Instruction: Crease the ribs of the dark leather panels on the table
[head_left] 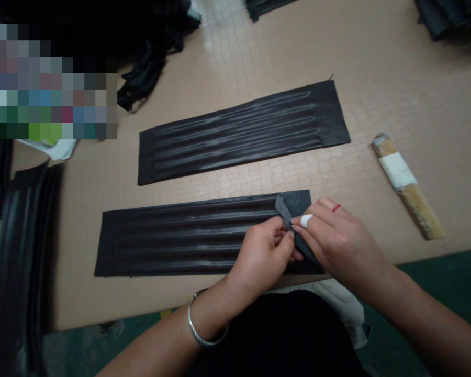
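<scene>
A dark, glossy, leather-like panel (180, 235) with raised ribs along its length lies flat near the table's front edge. At its right end a strip is turned back, and the matte grey underside (298, 199) shows. My left hand (262, 254) pinches this folded edge between thumb and fingers. Close beside it, my right hand (333, 233) grips the same flap, with white tape round one finger; the fingertips partly hide the fold. Beyond my hands lies a second ribbed panel (235, 133), with a loose thread at its far right corner.
To the right lies a yellowish bar (410, 188) wrapped in white tape. A stack of dark panels (19, 251) hangs over the left edge of the tan table (377, 63). Dark material (149, 63) is heaped at the back left, and more dark pieces (453, 18) at the back right.
</scene>
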A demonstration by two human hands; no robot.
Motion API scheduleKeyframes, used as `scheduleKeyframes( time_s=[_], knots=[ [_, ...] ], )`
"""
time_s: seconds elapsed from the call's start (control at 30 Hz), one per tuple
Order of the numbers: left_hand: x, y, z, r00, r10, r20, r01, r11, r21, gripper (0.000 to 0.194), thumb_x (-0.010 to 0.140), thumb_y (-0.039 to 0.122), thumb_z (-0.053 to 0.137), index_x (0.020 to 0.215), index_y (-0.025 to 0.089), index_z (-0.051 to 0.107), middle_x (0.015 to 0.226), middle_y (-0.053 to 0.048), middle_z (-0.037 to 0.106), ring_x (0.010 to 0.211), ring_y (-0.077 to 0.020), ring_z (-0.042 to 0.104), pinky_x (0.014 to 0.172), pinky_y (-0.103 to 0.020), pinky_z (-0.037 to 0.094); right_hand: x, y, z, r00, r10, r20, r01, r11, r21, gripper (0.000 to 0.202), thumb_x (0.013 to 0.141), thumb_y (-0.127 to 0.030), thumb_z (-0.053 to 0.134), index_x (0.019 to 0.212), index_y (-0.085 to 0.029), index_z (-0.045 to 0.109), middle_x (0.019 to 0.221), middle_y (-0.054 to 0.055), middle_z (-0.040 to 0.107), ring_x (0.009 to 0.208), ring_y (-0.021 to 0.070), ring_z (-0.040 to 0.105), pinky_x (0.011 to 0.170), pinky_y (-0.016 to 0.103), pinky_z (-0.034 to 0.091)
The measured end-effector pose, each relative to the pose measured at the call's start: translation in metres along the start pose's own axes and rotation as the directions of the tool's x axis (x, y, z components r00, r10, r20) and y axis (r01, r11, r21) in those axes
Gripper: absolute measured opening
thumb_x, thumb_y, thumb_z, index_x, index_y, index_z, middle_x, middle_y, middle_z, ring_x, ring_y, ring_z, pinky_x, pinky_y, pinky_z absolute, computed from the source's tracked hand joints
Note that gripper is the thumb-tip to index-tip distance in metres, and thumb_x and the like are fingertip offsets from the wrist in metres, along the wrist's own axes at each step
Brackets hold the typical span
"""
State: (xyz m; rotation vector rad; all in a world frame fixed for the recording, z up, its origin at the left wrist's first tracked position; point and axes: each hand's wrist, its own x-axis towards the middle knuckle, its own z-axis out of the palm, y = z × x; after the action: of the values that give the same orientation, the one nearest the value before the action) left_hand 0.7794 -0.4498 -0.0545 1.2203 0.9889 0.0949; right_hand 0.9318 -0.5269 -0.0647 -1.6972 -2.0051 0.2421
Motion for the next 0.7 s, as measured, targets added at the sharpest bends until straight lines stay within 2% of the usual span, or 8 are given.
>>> scheduleKeyframes(
  time_s=[0.17, 0.3, 0.37, 0.47, 0.53, 0.6, 0.7],
  knots=[
    [-0.001, 0.001, -0.005, 0.998, 0.045, 0.04, -0.047, 0.997, 0.064, 0.01, 0.09, 0.02, 0.055, 0.086, 0.016, 0.063, 0.068, -0.001, 0.069, 0.059, -0.0135, 0.068, 0.059, -0.023, 0.056, 0.008, -0.003, -0.001, 0.997, -0.047, 0.061, 0.052, 0.995, -0.082, 0.025, 0.097, -0.01, 0.051, 0.075, -0.018, 0.059, 0.077, 0.006, 0.053, 0.078, 0.0234, 0.046, 0.077, 0.04, 0.042],
    [0.001, 0.003, -0.008, 1.0, 0.009, 0.03, -0.01, 0.999, 0.04, 0.008, 0.089, 0.023, 0.058, 0.085, 0.016, 0.061, 0.066, -0.002, 0.07, 0.057, -0.0137, 0.068, 0.058, -0.023, 0.057, 0.013, 0.0, 0.003, 0.998, 0.006, 0.059, 0.001, 0.993, -0.115, 0.021, 0.098, -0.012, 0.049, 0.081, -0.016, 0.06, 0.081, 0.008, 0.055, 0.083, 0.0242, 0.049, 0.08, 0.039, 0.043],
    [0.001, 0.003, -0.008, 0.999, -0.01, 0.044, 0.01, 1.0, -0.002, 0.008, 0.089, 0.024, 0.058, 0.086, 0.016, 0.061, 0.064, -0.002, 0.071, 0.056, -0.0138, 0.069, 0.057, -0.023, 0.056, 0.012, 0.006, 0.002, 0.997, 0.073, -0.007, -0.073, 0.991, -0.111, 0.019, 0.098, -0.012, 0.048, 0.083, -0.015, 0.059, 0.082, 0.009, 0.056, 0.085, 0.0249, 0.05, 0.079, 0.04, 0.043],
    [0.001, 0.003, -0.007, 0.996, -0.056, 0.068, 0.06, 0.997, -0.051, 0.009, 0.09, 0.023, 0.057, 0.085, 0.016, 0.059, 0.062, -0.004, 0.072, 0.055, -0.0136, 0.069, 0.055, -0.021, 0.055, 0.002, 0.016, -0.008, 0.974, 0.162, -0.158, -0.163, 0.987, 0.009, 0.013, 0.095, -0.013, 0.049, 0.085, -0.016, 0.055, 0.081, 0.008, 0.054, 0.082, 0.024, 0.05, 0.076, 0.039, 0.041],
    [0.001, 0.003, -0.008, 0.993, -0.093, 0.069, 0.097, 0.993, -0.066, 0.01, 0.09, 0.024, 0.057, 0.083, 0.017, 0.057, 0.062, -0.006, 0.072, 0.053, -0.0136, 0.069, 0.054, -0.021, 0.055, -0.014, 0.02, -0.02, 0.951, 0.235, -0.202, -0.216, 0.97, 0.111, 0.011, 0.095, -0.016, 0.049, 0.086, -0.018, 0.052, 0.08, 0.005, 0.051, 0.079, 0.0222, 0.05, 0.074, 0.038, 0.04],
    [0.002, 0.003, -0.008, 0.991, -0.118, 0.065, 0.123, 0.989, -0.077, 0.011, 0.09, 0.024, 0.057, 0.081, 0.017, 0.056, 0.062, -0.007, 0.073, 0.053, -0.0133, 0.069, 0.054, -0.021, 0.055, -0.042, 0.021, -0.032, 0.914, 0.35, -0.203, -0.315, 0.931, 0.186, 0.012, 0.098, -0.019, 0.046, 0.087, -0.021, 0.05, 0.081, 0.003, 0.05, 0.076, 0.0204, 0.049, 0.071, 0.036, 0.038],
    [0.002, 0.004, -0.009, 0.988, -0.14, 0.062, 0.145, 0.984, -0.1, 0.011, 0.089, 0.023, 0.058, 0.08, 0.016, 0.057, 0.062, -0.006, 0.072, 0.054, -0.0132, 0.069, 0.053, -0.02, 0.056, -0.108, 0.024, -0.043, 0.791, 0.564, -0.236, -0.522, 0.824, 0.221, 0.013, 0.101, -0.023, 0.046, 0.093, -0.023, 0.056, 0.09, 0.004, 0.057, 0.081, 0.0207, 0.054, 0.071, 0.036, 0.038]
  ],
)
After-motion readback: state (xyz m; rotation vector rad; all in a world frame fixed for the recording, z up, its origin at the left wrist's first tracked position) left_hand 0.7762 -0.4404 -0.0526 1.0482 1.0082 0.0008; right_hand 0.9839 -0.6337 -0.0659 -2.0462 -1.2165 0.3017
